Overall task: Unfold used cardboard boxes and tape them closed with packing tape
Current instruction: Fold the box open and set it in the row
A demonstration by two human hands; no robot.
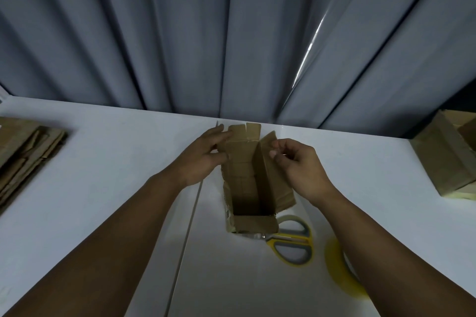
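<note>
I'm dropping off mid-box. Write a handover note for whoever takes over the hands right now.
Left hand: open, fingers flat against the left side of the box.
Right hand: grip pinches the box's right flap.
The box stands with its top open, mid-table. The scissors and tape roll lie just nearer, to its right, with the roll partly under the right forearm. The flattened cardboard stack is at the left edge and brown boxes at the right edge.
Done: this box is opened into shape.
Left: fold the top flaps in and tape them shut, then move to the flat stack.
</note>
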